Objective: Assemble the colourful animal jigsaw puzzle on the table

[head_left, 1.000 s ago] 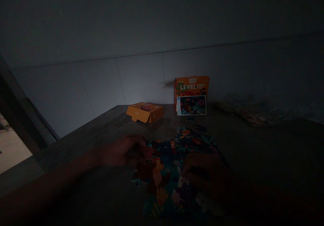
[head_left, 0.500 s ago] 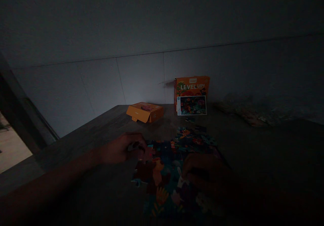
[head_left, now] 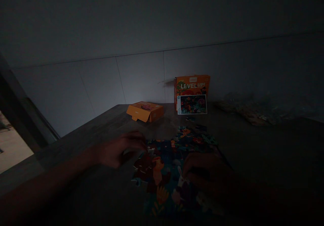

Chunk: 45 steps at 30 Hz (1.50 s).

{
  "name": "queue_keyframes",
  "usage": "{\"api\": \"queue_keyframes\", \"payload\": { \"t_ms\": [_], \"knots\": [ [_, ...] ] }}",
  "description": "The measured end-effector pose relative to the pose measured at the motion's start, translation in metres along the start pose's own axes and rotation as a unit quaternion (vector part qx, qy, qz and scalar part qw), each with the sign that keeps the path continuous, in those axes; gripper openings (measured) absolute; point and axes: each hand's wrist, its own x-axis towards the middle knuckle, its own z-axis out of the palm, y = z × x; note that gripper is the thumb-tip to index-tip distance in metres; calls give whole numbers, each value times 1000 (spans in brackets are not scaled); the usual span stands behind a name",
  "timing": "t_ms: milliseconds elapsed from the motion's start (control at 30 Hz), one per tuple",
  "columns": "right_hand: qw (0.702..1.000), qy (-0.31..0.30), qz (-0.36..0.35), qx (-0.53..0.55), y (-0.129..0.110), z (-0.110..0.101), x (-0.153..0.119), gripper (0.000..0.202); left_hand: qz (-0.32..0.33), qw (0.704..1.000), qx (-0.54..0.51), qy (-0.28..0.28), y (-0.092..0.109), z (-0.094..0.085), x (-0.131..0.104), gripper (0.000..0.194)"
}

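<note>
A partly joined jigsaw puzzle (head_left: pixel 164 172) with dark, colourful pictures lies on the grey table. At its upper left edge is my left hand (head_left: pixel 124 148), fingers bent and blurred; whether a piece is between them is too dark to tell. My right hand (head_left: pixel 199 167) rests on the puzzle's right part, beside the white rabbit picture, with its fingers bent together and the fingertips in shadow. Behind the puzzle a picture card (head_left: pixel 192 105) leans on an upright orange box (head_left: pixel 192 84) marked "LEVEL UP!".
An open orange box (head_left: pixel 145 111) lies on its side at the table's back left. Clear plastic bags (head_left: pixel 255 114) are at the back right. A few loose pieces (head_left: pixel 190 119) lie before the card. The tiled wall (head_left: pixel 141 77) stands behind the table.
The pink piece near my left hand no longer shows at the puzzle's upper left, where a gap edge is now visible. My left hand has shifted slightly. My right hand stays put.
</note>
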Motion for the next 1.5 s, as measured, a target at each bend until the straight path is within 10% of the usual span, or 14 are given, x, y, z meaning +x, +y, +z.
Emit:
{"api": "queue_keyframes", "payload": {
  "t_ms": [133, 433, 700, 967, 1500],
  "knots": [
    [1000, 6, 4, 0, 0, 1, 0, 17, 26, 998, -23, -60, 4, -1, 1, 55],
    [1000, 15, -5, 9, 3, 3, 0, 16, -4, 996, -11, -84, -3, 1, -3, 20],
    [1000, 10, -11, 9, 5, 3, 0, 18, -61, 998, 27, -18, 13, 7, 2, 47],
    [1000, 4, 5, 10, 1, 2, 1, 19, -17, 998, -3, -55, 26, 3, 3, 37],
    [1000, 4, -3, 4, 4, 2, 0, 19, -130, 990, -31, -42, 24, 5, 4, 32]
  ]
}}
